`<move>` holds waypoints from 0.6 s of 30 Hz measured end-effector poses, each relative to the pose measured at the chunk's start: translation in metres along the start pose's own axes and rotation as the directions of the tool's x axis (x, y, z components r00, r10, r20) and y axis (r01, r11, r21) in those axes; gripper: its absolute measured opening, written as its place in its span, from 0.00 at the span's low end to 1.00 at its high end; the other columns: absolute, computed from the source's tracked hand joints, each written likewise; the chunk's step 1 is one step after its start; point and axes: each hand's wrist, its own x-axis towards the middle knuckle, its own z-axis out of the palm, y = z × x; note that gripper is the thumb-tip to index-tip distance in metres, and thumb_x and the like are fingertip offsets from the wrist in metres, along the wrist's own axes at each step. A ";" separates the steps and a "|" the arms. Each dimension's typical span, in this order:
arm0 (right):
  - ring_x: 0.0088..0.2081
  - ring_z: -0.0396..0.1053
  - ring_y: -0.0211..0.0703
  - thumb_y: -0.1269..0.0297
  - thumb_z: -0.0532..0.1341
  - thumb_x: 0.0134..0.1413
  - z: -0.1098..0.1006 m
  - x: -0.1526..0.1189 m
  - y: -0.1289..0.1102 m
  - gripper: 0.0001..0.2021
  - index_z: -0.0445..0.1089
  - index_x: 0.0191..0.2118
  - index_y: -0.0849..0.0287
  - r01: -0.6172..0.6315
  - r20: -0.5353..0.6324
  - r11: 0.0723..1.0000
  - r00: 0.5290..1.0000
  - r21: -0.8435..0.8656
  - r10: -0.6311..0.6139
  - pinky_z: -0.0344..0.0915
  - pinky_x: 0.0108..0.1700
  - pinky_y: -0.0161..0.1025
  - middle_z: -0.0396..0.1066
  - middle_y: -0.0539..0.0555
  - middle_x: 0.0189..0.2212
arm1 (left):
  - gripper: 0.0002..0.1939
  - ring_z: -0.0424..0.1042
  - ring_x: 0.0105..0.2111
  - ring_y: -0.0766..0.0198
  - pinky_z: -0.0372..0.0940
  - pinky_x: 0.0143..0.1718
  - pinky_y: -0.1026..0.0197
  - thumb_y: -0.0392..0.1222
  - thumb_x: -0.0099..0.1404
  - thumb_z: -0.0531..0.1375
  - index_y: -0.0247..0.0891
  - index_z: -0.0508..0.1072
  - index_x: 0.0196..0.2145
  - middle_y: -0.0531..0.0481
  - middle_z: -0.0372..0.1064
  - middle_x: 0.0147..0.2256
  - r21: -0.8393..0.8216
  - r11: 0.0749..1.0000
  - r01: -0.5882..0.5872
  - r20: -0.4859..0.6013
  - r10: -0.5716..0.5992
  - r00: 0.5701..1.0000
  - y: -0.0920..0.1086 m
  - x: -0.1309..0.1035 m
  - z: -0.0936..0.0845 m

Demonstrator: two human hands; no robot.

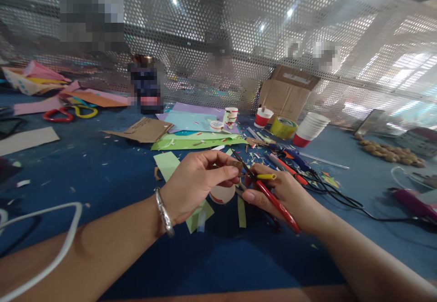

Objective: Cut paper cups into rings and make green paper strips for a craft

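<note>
My left hand (201,179) pinches a small brown piece (239,167) between thumb and fingertips. My right hand (283,193) is closed around a red-handled tool (278,205) with a dark tip that reaches to the brown piece; a yellow end (266,176) sticks out between the fingers. What kind of tool it is cannot be made out clearly. Below my left fingers lies a round white piece (222,194), partly covered by the hand. Pale green paper strips (167,164) lie on the blue table under and beside my left hand, with a narrow one (241,212) between the hands.
Coloured paper sheets (194,119), cardboard (145,129) and scissors (58,114) lie behind. Stacked cups (311,129), yellow tape (283,128) and a cardboard box (287,93) stand back right. A dark cable (355,205) runs right to a purple tool (414,205). A white cable loops at left.
</note>
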 end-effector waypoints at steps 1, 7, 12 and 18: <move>0.29 0.61 0.39 0.48 0.59 0.64 0.000 0.000 0.000 0.17 0.63 0.32 0.56 0.005 0.000 1.000 1.000 0.005 -0.005 0.60 0.31 0.36 0.65 0.49 0.28 | 0.06 0.73 0.32 0.68 0.68 0.38 0.64 0.38 0.58 0.69 0.34 0.79 0.32 0.51 0.76 0.32 0.004 1.000 -0.004 -0.004 0.004 1.000 0.000 0.000 0.000; 0.29 0.60 0.38 0.50 0.60 0.64 -0.001 0.000 0.002 0.15 0.62 0.34 0.56 0.022 0.008 0.999 1.000 0.039 -0.022 0.59 0.31 0.35 0.64 0.48 0.29 | 0.06 0.72 0.32 0.68 0.67 0.37 0.65 0.38 0.58 0.69 0.34 0.79 0.33 0.51 0.76 0.31 0.028 0.999 -0.017 -0.022 0.018 1.000 -0.001 0.000 0.000; 0.29 0.59 0.38 0.49 0.64 0.61 -0.001 0.001 0.000 0.16 0.62 0.35 0.56 0.013 0.013 0.996 1.000 0.092 -0.014 0.59 0.31 0.36 0.63 0.47 0.28 | 0.07 0.71 0.30 0.69 0.67 0.34 0.66 0.40 0.58 0.70 0.34 0.77 0.31 0.52 0.74 0.29 0.036 0.999 -0.028 -0.035 0.029 0.999 -0.002 0.000 0.001; 0.29 0.59 0.39 0.49 0.64 0.61 -0.002 -0.001 -0.001 0.17 0.61 0.35 0.55 0.013 0.009 0.999 1.000 0.051 -0.014 0.59 0.32 0.36 0.63 0.47 0.27 | 0.09 0.70 0.29 0.68 0.65 0.33 0.65 0.41 0.57 0.70 0.34 0.77 0.30 0.52 0.73 0.29 0.005 1.000 0.014 -0.042 -0.014 0.999 -0.001 -0.002 0.003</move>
